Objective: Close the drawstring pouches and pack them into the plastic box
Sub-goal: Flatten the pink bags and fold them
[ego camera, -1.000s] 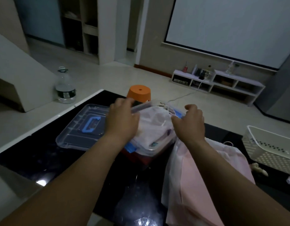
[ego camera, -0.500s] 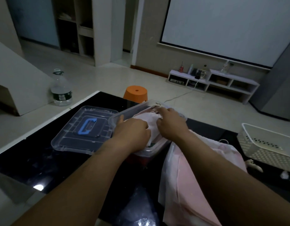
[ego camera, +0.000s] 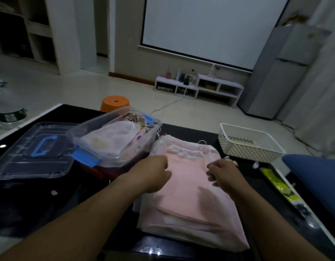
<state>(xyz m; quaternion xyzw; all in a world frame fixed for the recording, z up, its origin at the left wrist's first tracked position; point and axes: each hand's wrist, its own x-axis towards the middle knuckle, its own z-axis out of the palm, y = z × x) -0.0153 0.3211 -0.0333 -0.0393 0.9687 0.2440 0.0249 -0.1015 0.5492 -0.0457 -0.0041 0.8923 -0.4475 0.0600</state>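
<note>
As left hand and right hand touch pouches (grip unclear), box sits left; basket right.

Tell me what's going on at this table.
A person is packing drawstring pouches into a clear plastic box on a black table. The box already holds several closed pouches, and its lid lies off to the left. Both the left hand and the right hand are on the stack of pink pouches lying flat in front of the person. Whether they have gripped the top one is unclear.
</note>
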